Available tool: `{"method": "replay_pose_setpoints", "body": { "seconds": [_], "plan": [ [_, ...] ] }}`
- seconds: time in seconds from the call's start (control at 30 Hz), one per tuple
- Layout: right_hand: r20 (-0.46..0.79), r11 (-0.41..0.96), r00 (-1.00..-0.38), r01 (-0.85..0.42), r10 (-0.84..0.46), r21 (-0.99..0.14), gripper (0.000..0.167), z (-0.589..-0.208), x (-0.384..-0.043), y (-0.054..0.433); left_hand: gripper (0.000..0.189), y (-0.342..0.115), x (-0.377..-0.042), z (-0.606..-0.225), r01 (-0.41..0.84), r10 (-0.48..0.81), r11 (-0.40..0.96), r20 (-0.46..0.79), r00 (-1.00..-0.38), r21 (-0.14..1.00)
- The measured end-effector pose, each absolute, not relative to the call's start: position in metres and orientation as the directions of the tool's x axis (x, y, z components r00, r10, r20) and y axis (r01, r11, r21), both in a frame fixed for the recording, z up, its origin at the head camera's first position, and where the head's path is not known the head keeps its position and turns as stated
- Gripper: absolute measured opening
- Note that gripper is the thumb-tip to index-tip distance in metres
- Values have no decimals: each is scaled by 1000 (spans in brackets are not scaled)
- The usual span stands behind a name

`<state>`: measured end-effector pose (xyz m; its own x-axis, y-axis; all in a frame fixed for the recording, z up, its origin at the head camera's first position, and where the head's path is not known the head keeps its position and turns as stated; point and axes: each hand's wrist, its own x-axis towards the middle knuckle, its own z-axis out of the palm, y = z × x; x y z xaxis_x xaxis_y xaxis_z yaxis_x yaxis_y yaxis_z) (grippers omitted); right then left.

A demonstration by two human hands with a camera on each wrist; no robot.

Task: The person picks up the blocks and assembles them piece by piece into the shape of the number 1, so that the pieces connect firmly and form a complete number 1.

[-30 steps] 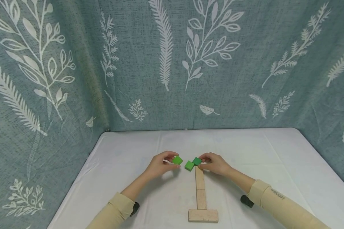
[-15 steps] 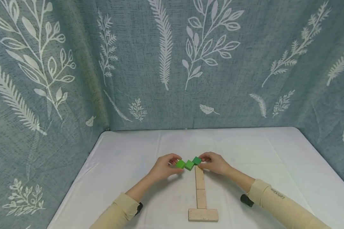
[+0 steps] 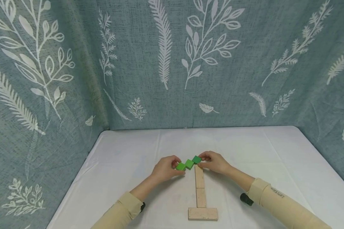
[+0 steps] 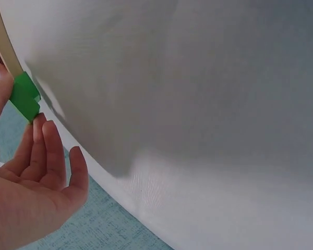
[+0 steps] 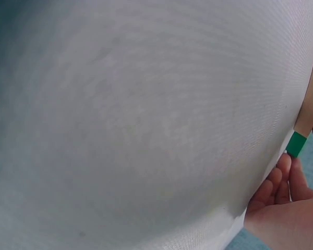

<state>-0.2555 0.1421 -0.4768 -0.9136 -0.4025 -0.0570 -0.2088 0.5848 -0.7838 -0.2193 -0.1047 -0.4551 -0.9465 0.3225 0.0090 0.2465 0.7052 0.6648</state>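
Three green blocks lie corner to corner in a diagonal row in the head view. My left hand (image 3: 166, 167) pinches the light green block (image 3: 180, 167) at the row's left end. The middle green block (image 3: 189, 164) sits between both hands. At the right end, the dark green block (image 3: 196, 159) is held by the thumb and fingers of my right hand (image 3: 216, 162). Below it starts a column of two wooden blocks (image 3: 199, 178), standing on a crosswise wooden block (image 3: 203, 214). In the right wrist view, my fingertips touch the dark green block (image 5: 296, 145).
A white cloth covers the table (image 3: 126, 159). Behind it and at the sides hangs a blue-green curtain (image 3: 149, 63) with white leaf prints. A small black device (image 3: 247, 199) shows under the right sleeve.
My left hand has brought the light green block right and slightly nearer, up against the middle green block. My right hand has stayed at the dark green block.
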Motion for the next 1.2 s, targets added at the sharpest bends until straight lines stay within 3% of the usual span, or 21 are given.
{"method": "replay_pose_setpoints", "body": {
  "seconds": [1.2],
  "plan": [
    [-61, 580, -913, -203, -403, -789, 35, -474, -250, 145, 48, -96, -213, -464, 264, 306, 749, 36, -952, 608]
  ]
}}
